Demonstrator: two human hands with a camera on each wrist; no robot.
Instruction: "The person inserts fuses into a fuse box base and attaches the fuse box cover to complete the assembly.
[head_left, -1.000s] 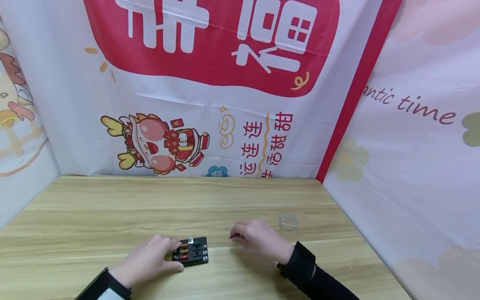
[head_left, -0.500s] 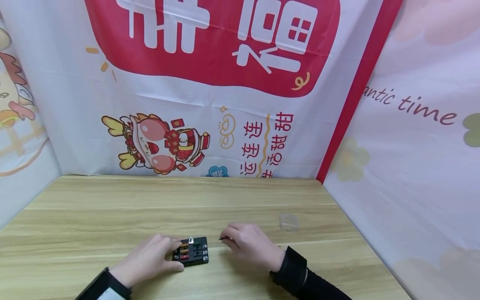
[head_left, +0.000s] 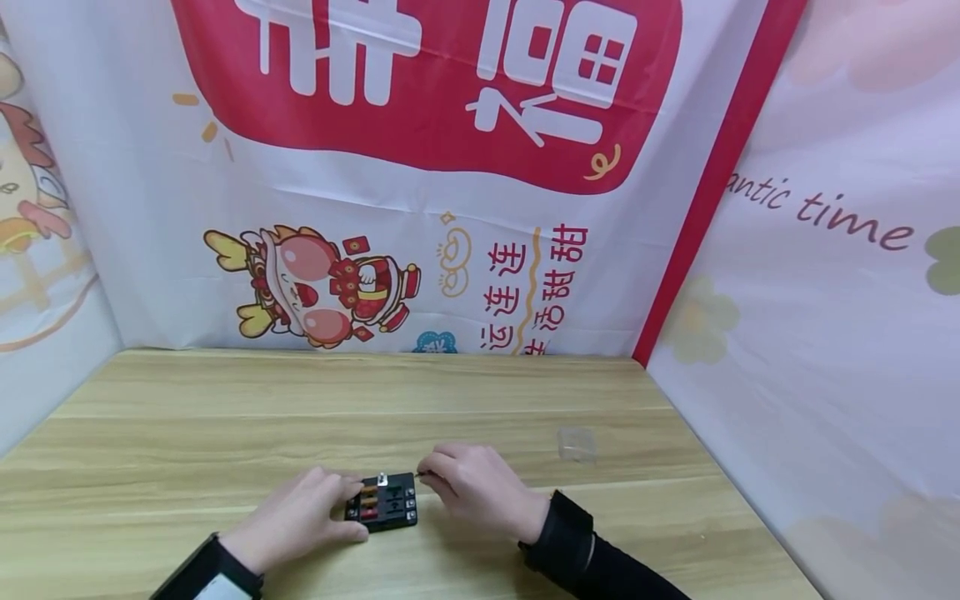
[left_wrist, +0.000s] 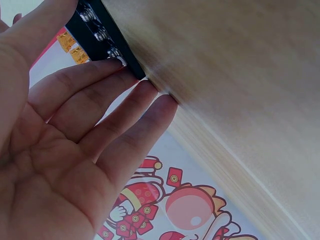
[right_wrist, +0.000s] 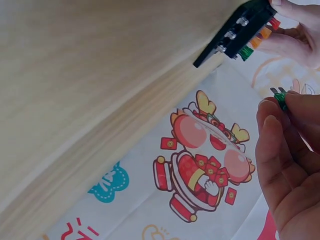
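Your right hand [head_left: 483,493], nearly closed, pinches the green fuse [right_wrist: 281,101], probably light and stiff, best held clear of its prongs [right_wrist: 273,90].

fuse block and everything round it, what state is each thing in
fuse block: on the table, uncovered, coloured fuses plugged in
loose green fuse: unplugged, prongs exposed
clear plastic piece: on the table, apart from the fuse block
left grip: holding the fuse block's left end
right grip: pinching the loose green fuse near the fuse block
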